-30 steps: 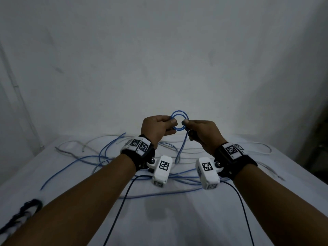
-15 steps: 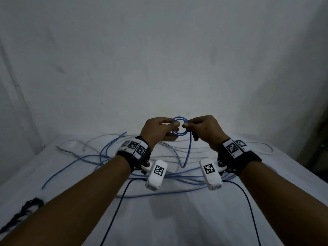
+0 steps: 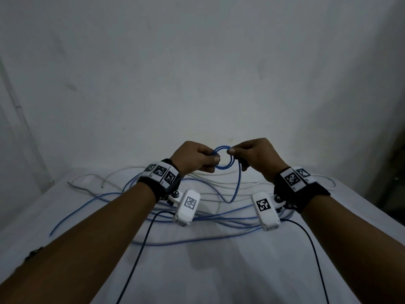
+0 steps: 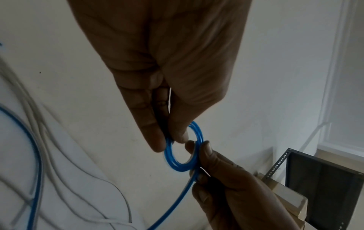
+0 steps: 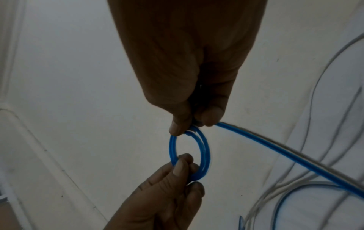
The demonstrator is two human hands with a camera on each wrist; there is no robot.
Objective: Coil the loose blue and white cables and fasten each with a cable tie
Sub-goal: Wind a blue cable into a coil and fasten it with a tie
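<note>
A small blue cable coil [image 3: 223, 157] is hanging at frame centre, its tail trailing down to loose blue and white cables [image 3: 210, 194] lying below.

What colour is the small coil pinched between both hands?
Blue coil; clearest in the right wrist view.

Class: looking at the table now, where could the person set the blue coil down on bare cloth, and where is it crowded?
Bare cloth lies near the person, between the forearms, crossed only by thin black leads. The far middle, under the blue coil, is crowded with blue and white cables.

A coil [image 3: 224, 158] hangs between left hand [image 3: 194, 157] and right hand [image 3: 256, 155], above the table [image 3: 197, 270].
</note>
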